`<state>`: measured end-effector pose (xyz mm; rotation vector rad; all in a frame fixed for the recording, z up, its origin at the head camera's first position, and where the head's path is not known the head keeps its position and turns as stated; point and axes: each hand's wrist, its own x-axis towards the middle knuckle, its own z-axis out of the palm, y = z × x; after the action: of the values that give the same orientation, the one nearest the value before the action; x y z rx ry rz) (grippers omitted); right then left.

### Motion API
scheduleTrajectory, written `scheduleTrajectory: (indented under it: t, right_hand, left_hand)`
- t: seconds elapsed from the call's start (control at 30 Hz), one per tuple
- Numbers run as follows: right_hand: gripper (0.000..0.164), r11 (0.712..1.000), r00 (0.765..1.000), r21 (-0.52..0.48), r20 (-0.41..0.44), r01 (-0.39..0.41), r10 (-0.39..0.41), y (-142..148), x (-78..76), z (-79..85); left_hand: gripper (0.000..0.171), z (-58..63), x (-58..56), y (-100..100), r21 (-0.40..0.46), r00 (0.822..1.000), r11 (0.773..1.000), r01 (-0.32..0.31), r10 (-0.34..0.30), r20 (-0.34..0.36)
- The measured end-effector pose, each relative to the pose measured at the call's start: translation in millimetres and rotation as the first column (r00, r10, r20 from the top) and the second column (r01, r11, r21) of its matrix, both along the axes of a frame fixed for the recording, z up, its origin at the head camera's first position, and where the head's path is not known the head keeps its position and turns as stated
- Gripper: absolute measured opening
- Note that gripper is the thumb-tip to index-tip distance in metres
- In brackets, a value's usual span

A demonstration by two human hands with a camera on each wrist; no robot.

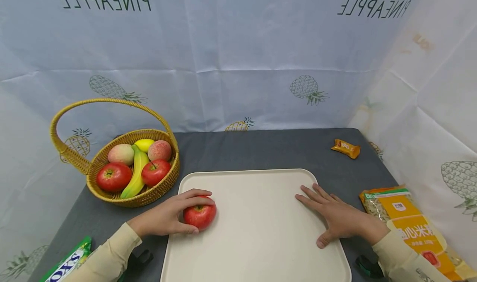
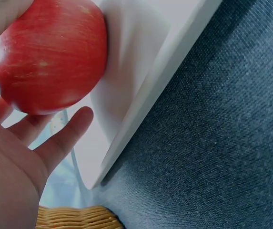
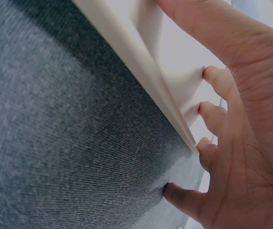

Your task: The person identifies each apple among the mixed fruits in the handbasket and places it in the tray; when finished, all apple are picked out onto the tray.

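A red apple (image 1: 200, 216) is at the left side of a cream tray (image 1: 257, 232). My left hand (image 1: 169, 215) grips it, thumb on the near side and fingers over the far side. In the left wrist view the apple (image 2: 50, 57) shows close by the palm, with one finger (image 2: 67, 138) standing off it. Across the tray, my right hand (image 1: 331, 213) is spread over the right rim, holding nothing. Seen from the right wrist, its fingertips touch down on the tray's inside and one finger (image 3: 186, 199) reaches the dark cloth outside the rim.
Back left stands a wicker basket (image 1: 149, 197) with a tall handle, holding apples, peaches, a banana and a lemon. A small orange packet (image 1: 345, 148) lies back right. An orange and clear snack bag (image 1: 417, 232) is by my right sleeve, a green bag (image 1: 71, 259) by my left.
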<state>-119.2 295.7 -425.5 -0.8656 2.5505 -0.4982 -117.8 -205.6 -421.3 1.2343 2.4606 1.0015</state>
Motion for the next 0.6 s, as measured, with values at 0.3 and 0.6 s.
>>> scheduleTrajectory:
  t: [0.3,0.6]
  right_hand:
    - [0.127,1.0,1.0,0.0,-0.002,0.001,-0.001,0.0,0.6,0.8]
    - [0.127,1.0,1.0,-0.01,0.005,-0.003,0.003,0.6,0.3,0.6]
  left_hand:
    - [0.07,16.3,-3.2,-1.4,-0.006,0.999,0.999,-0.031,0.031,0.011]
    - [0.075,55.9,-22.0,-28.7,0.036,0.978,0.989,-0.147,0.151,-0.144]
